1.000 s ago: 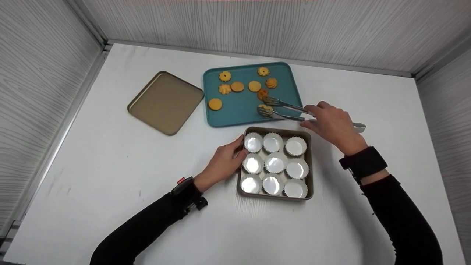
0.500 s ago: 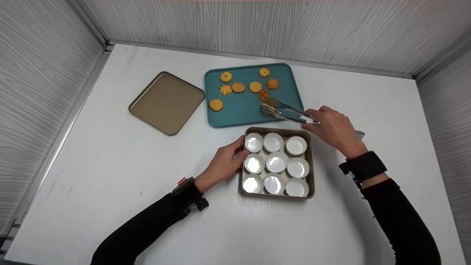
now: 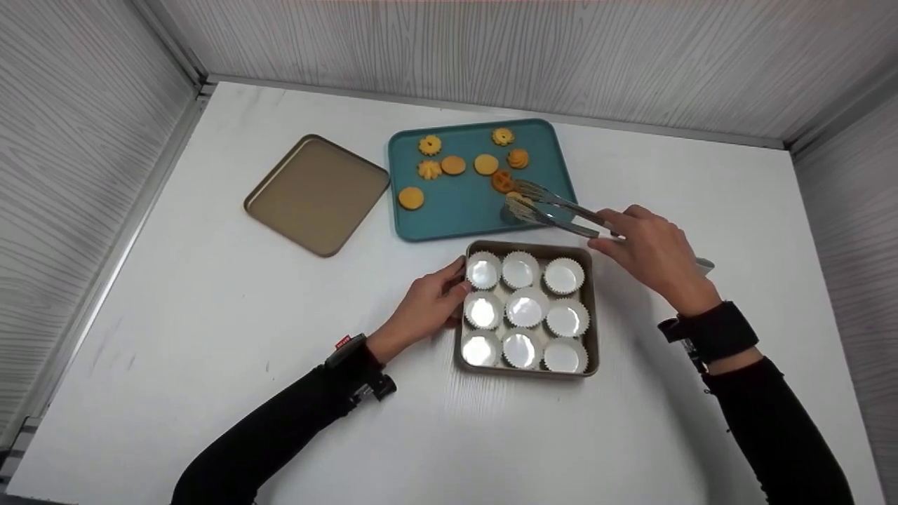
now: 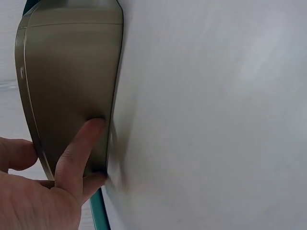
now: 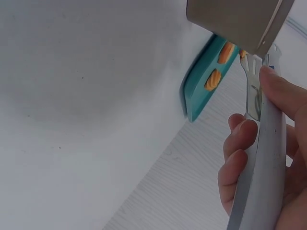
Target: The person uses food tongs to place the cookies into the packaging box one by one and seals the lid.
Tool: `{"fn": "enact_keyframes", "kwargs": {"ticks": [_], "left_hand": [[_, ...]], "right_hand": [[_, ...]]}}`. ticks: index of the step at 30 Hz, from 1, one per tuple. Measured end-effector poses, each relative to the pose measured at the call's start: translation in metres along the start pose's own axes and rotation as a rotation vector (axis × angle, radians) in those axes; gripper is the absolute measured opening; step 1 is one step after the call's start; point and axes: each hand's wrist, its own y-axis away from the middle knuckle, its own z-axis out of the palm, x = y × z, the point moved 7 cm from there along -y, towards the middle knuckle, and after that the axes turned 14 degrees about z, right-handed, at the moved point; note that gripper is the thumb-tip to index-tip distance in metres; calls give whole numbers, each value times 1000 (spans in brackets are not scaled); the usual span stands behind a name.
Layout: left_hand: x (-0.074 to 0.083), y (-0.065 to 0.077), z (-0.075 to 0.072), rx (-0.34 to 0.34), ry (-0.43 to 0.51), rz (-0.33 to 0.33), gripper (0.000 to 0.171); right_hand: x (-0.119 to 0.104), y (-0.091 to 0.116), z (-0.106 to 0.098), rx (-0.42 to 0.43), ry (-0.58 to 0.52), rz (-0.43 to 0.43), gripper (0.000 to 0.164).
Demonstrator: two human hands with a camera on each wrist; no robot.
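Note:
My left hand [image 3: 424,305] pinches the left wall of a square metal tin [image 3: 594,330], thumb at the rim and fingers against its outer side, as the left wrist view shows. Rows of white paper cups [image 3: 527,308] fill the tin. My right hand [image 3: 656,256] grips metal serving tongs [image 3: 579,211] by their pale handles. Between the fork-shaped tips is a yellow cookie [image 3: 520,199], partly hidden, held over the teal tray [image 3: 449,226] with a shadow under it. A brown pretzel-like cookie [image 3: 502,181] lies right beside the tips.
Several more cookies, round [image 3: 411,198], flower-shaped [image 3: 430,145] and swirled [image 3: 518,158], lie on the teal tray. A flat gold-brown square tray [image 3: 316,200] sits to its left, corner close to it. Grey panels [image 3: 463,56] enclose the white table [image 3: 210,308].
The tongs have drawn together on the yellow cookie and moved a little to the right with it, off its spot on the tray. My left hand and the tin stay in place.

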Motion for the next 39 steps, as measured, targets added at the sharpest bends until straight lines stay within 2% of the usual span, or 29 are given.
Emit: {"fn": "enact_keyframes", "kwargs": {"ticks": [6, 9, 15, 23, 30, 39], "left_hand": [[1, -1, -1, -3, -46, 24, 59], [0, 0, 0, -9, -23, 18, 59], [1, -1, 0, -9, -41, 22, 58], [0, 1, 1, -2, 10, -12, 59], [1, -1, 1, -2, -41, 9, 58], [1, 0, 0, -8, -51, 24, 58]], "right_hand": [[-7, 16, -13, 60, -24, -48, 42], [-12, 26, -19, 88, -53, -86, 44], [-23, 42, -22, 78, -76, -124, 43], [-35, 56, -17, 63, -53, -167, 45], [-44, 63, -9, 47, 9, -203, 47], [-54, 62, 1, 55, 72, -247, 42]]}}
